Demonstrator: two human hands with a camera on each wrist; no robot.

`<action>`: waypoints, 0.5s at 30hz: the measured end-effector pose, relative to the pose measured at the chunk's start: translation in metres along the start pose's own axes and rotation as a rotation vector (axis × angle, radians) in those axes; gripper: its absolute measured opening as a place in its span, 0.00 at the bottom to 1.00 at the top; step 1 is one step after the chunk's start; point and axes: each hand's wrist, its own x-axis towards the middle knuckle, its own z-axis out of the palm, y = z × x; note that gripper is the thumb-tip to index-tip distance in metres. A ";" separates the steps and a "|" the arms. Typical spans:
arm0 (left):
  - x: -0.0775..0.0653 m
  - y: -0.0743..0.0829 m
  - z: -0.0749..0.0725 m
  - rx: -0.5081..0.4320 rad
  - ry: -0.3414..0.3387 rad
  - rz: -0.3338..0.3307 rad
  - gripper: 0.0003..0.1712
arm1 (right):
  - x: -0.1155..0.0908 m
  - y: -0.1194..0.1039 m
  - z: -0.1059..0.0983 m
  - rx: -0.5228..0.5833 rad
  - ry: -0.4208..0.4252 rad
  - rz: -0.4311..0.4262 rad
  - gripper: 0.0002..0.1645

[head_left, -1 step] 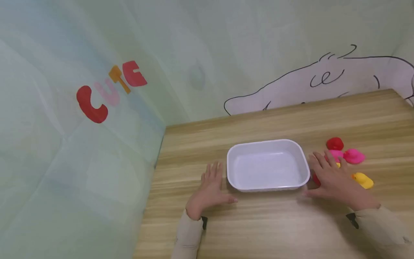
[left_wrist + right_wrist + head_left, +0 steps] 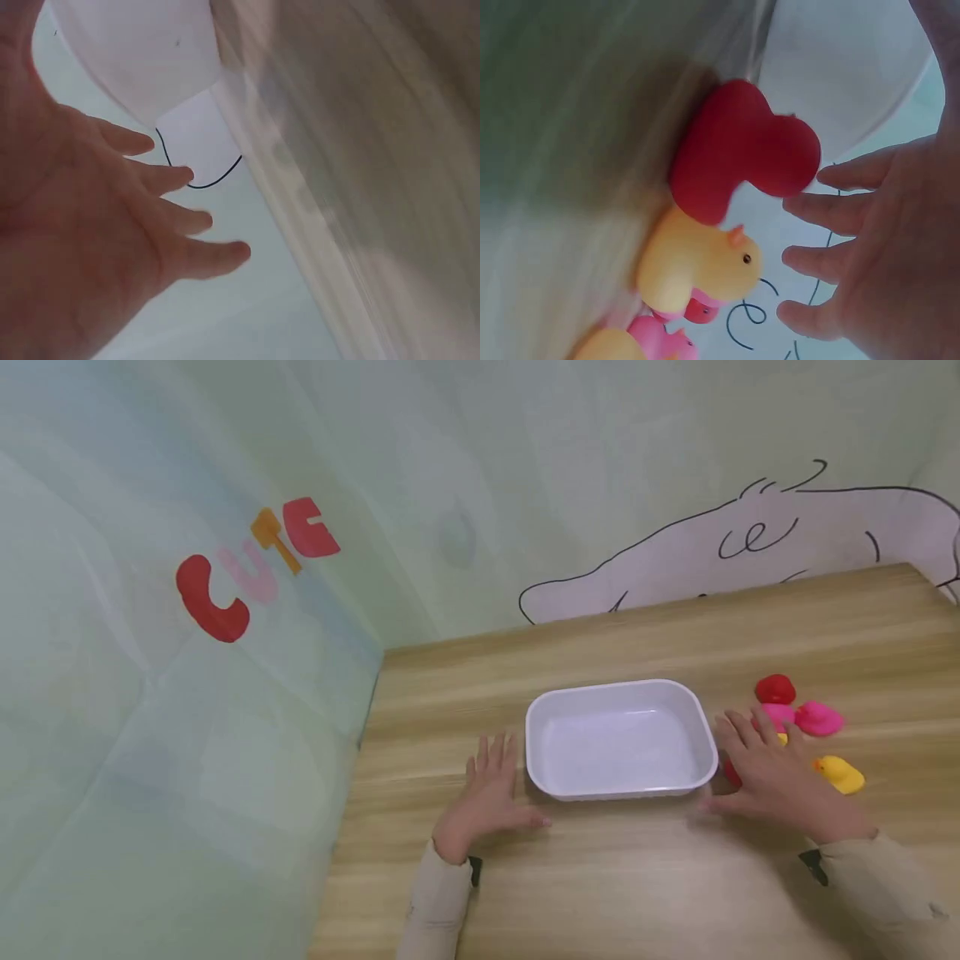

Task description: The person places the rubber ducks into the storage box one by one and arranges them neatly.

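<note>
A white rectangular basin (image 2: 621, 749) stands on the wooden table, with nothing inside it. Beside its left end is my left hand (image 2: 487, 797), palm down with the fingers spread and straight. In the left wrist view that hand (image 2: 112, 225) holds nothing. My right hand (image 2: 772, 777) is spread over the rubber ducks at the basin's right end, its fingers extended. A red rubber duck (image 2: 739, 150) lies between this hand and the basin, close by the fingertips, partly hidden by the hand in the head view. Behind it in the right wrist view is a yellow duck (image 2: 694, 259).
Right of the basin lie more rubber ducks: a red one (image 2: 776, 689), a pink one (image 2: 819, 718) and a yellow one (image 2: 840, 774). A pale cloth wall (image 2: 457, 527) borders the table's back and left sides. Coloured letters (image 2: 213, 602) are fixed on the left wall.
</note>
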 end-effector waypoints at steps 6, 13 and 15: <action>0.007 0.006 -0.009 -0.074 -0.024 -0.023 0.80 | -0.001 0.001 -0.013 0.027 -0.015 0.037 0.74; 0.019 -0.012 -0.034 -0.395 -0.044 -0.017 0.62 | 0.004 0.028 -0.052 -0.004 0.013 0.074 0.61; 0.022 -0.018 -0.043 -0.455 -0.039 -0.054 0.58 | 0.008 0.040 -0.067 0.005 -0.008 0.105 0.57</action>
